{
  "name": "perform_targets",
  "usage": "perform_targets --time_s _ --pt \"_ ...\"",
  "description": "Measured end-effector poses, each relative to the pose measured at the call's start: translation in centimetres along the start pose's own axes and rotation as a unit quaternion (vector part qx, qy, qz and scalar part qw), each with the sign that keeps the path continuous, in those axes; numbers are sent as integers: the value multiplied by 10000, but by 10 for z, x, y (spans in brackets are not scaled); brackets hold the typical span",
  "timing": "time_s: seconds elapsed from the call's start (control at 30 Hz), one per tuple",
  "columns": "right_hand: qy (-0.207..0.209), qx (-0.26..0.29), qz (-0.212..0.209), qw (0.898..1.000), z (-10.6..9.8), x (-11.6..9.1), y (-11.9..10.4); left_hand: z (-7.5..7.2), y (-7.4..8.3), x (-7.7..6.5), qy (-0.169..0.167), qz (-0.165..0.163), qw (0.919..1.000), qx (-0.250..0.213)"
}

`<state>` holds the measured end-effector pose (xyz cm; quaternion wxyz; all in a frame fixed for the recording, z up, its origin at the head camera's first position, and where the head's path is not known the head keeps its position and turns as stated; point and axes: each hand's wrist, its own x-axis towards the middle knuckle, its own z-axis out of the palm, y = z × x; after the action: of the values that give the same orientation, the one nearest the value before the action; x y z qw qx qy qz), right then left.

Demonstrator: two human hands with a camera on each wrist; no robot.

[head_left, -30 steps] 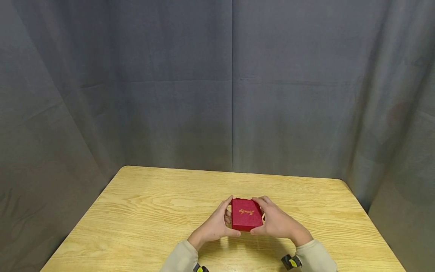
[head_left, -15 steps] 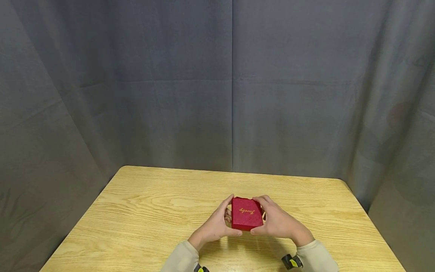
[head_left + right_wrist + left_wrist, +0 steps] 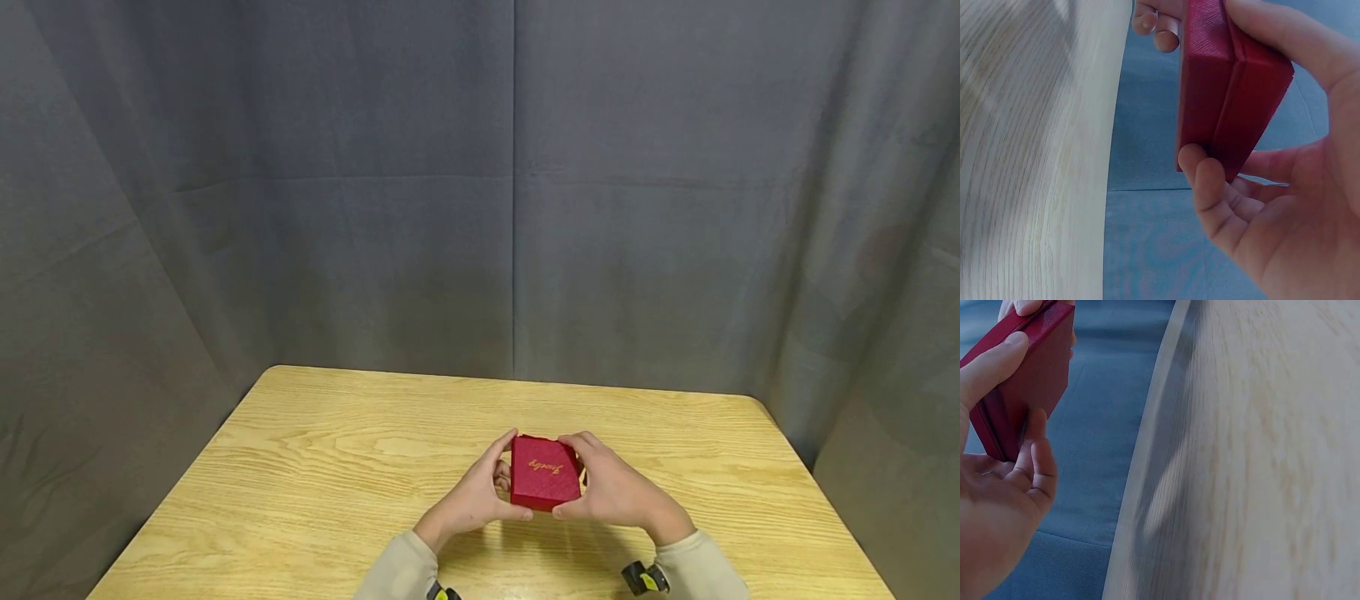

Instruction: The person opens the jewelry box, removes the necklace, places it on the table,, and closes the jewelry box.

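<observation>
A small square red jewelry box [image 3: 545,479] with gold lettering on its lid is held between both hands above the table. My left hand [image 3: 474,498] grips its left side, thumb along the near edge and index finger at the far corner. On the opposite side my right hand [image 3: 617,490] holds it the same way. The left wrist view shows the box [image 3: 1041,369] with curled fingers [image 3: 1041,469] under its edge. In the right wrist view a seam runs around the side of the box [image 3: 1210,94], lid and base together, with fingertips [image 3: 1210,178] against it.
A light wooden table [image 3: 360,450] with rounded far corners lies beneath the hands. Grey curtains [image 3: 390,208] hang behind it and on both sides. Each wrist wears a dark strap with a yellow mark, the right strap [image 3: 643,577] being the plainer one to see.
Hands and box stay in nearly the same place. The box's tilt shifts only very slightly, and it remains closed throughout.
</observation>
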<state>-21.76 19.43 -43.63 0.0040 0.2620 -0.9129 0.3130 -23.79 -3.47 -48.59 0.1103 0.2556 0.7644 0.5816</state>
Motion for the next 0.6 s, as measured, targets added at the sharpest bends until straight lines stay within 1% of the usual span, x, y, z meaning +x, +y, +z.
perform_targets --time_s 0.1,0.27,0.43,0.47,0.57,0.6 --pt "3 33 7 10000 0 0 0 0 -2 1 -20 -2 10000 -69" --pt "78 -107 -98 9999 0 1 0 1 -2 0 -72 15 9996 -282" --pt "116 -100 -117 9998 -1 0 -2 1 -1 0 -22 24 9996 -281" --pt "121 -88 -117 9998 -1 0 -2 1 -1 1 -7 9 9996 -273" --pt "147 -81 -119 9998 -1 0 -2 0 9 -3 8 8 9996 -280" --pt "153 -76 -117 9998 -1 0 -2 0 10 -3 5 -10 9996 -287"
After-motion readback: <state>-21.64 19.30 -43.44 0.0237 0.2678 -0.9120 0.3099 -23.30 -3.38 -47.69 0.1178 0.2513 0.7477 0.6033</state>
